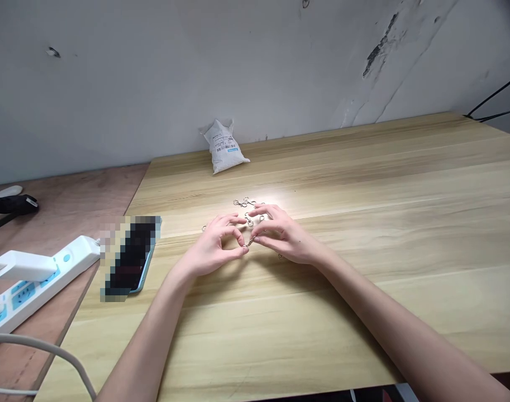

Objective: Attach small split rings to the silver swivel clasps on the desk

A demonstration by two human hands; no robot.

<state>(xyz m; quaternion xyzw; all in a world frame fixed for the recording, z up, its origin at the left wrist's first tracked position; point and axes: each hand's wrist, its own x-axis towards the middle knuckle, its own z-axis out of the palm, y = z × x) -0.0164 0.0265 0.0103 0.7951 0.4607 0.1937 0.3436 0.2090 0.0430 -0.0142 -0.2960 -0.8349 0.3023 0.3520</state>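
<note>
Over the middle of the wooden table, my left hand (215,245) and my right hand (286,234) meet, thumb and forefinger of each pinched on a small silver keychain piece (249,242). Its finer details are too small to make out. Several more metal keychain pieces with rings (245,202) lie just beyond my fingertips, and others (249,221) show between the two hands. A single ring (204,228) peeks out left of my left hand. Part of another metal piece (281,257) is visible under my right hand.
A white plastic parcel (224,148) stands near the wall at the back. To the left, a phone (133,257), partly blurred out, lies on the wooden table (363,195). Farther left are a white power strip (70,268), a grey cable (49,346) and a black device (15,205).
</note>
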